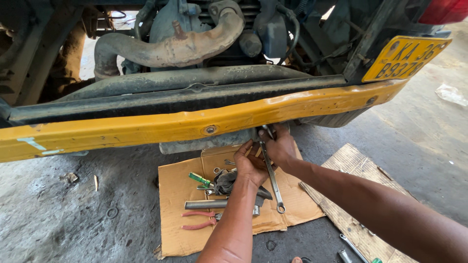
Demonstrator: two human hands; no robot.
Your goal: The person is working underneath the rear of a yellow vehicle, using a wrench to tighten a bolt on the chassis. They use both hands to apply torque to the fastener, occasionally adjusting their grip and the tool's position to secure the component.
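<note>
Just under the lower edge of the yellow bumper (195,124), our left hand (249,165) and right hand (280,146) both close on a long spanner (271,173), its ring end hanging free. Below the bumper, tools crowd the cardboard sheet (175,195); bare concrete floor (73,214) lies open beyond.

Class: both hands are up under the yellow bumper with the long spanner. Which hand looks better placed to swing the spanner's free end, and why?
Probably the left hand. It sits against the spanner shaft, nearer the free ring end. The right hand is up by the spanner's head under the yellow bumper, seemingly steadying it.
</note>
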